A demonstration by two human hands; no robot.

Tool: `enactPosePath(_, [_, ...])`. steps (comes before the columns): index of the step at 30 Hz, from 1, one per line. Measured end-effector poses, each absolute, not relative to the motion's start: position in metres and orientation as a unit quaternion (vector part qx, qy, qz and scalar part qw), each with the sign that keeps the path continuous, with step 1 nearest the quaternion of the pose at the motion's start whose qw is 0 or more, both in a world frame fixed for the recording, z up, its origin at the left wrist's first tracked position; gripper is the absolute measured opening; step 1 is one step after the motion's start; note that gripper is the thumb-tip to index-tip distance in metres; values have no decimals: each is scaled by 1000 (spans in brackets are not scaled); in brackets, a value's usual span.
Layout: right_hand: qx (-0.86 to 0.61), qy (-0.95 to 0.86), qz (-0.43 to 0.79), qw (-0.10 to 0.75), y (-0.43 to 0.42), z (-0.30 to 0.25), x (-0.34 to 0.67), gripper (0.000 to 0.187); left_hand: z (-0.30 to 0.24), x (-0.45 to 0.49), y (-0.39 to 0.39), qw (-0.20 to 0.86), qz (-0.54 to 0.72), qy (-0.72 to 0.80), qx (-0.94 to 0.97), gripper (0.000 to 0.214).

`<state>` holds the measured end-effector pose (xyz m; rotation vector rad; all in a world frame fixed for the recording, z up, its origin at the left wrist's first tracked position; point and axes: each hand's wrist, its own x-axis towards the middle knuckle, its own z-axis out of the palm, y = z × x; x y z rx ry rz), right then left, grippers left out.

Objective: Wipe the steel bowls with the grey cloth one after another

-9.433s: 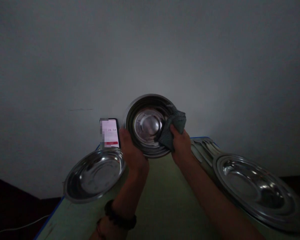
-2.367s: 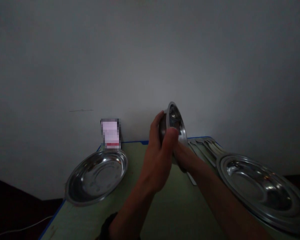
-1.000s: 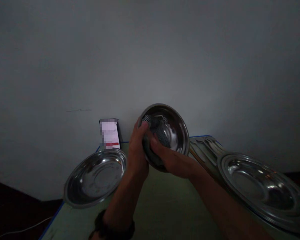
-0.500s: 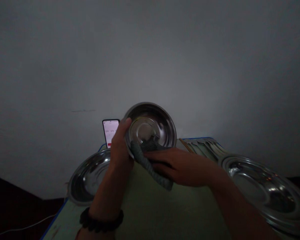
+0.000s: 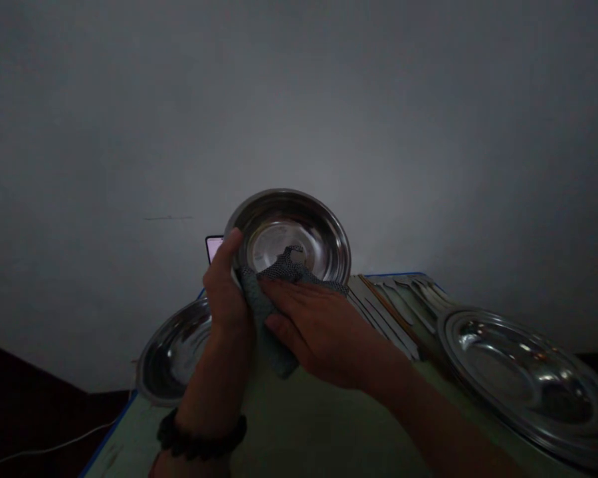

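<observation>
My left hand (image 5: 225,292) grips the left rim of a steel bowl (image 5: 299,229), which is lifted above the table and tilted so its inside faces me. A grey patterned cloth (image 5: 274,305) drapes over the bowl's lower rim. My right hand (image 5: 319,328) lies over the cloth with fingers closed on it, pressing it to the rim. A dark bead bracelet (image 5: 199,435) circles my left wrist.
A steel plate (image 5: 172,355) lies on the green table (image 5: 303,425) at the left, and a larger steel plate (image 5: 523,378) at the right. Several spoons and utensils (image 5: 398,302) lie behind my right hand. A lit phone (image 5: 213,245) leans on the wall.
The bowl has risen a little and moved left. My right hand has slid the cloth from inside the bowl down to its lower rim, nearer my left hand. The phone is more hidden.
</observation>
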<state>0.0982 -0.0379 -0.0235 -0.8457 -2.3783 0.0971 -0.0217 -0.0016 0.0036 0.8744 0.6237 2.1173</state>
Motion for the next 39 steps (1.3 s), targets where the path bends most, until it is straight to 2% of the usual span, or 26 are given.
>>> enactPosePath(5, [-425,-855,-61,293,-21,-33,113,53,4,-29,-1,379,842,178,339,17])
enactPosePath(8, [-486,-811,-62,320,-10,-39,118,57,3,-28,-1,348,856,177,338,18])
enactPosePath(11, [-513,-771,28,376,-1,-43,120,62,2,-23,-3,313,867,174,345,19])
enactPosePath(15, [-464,-723,187,477,7,-41,124,50,4,-14,-9,321,864,154,356,14])
enactPosePath(18, [-493,-659,207,529,10,-37,129,50,5,-7,-14,352,855,162,344,13])
enactPosePath(24, [-538,-642,192,511,11,-28,143,33,8,-4,-24,369,837,240,324,9])
enactPosePath(28, [-539,-646,127,525,10,-19,153,27,12,-7,-28,378,827,256,328,12])
enactPosePath(33, [-547,-649,72,523,15,-20,163,42,12,-11,-26,450,769,287,352,18])
enactPosePath(39, [-541,-680,35,494,15,-34,148,58,6,-15,-17,406,800,294,329,15])
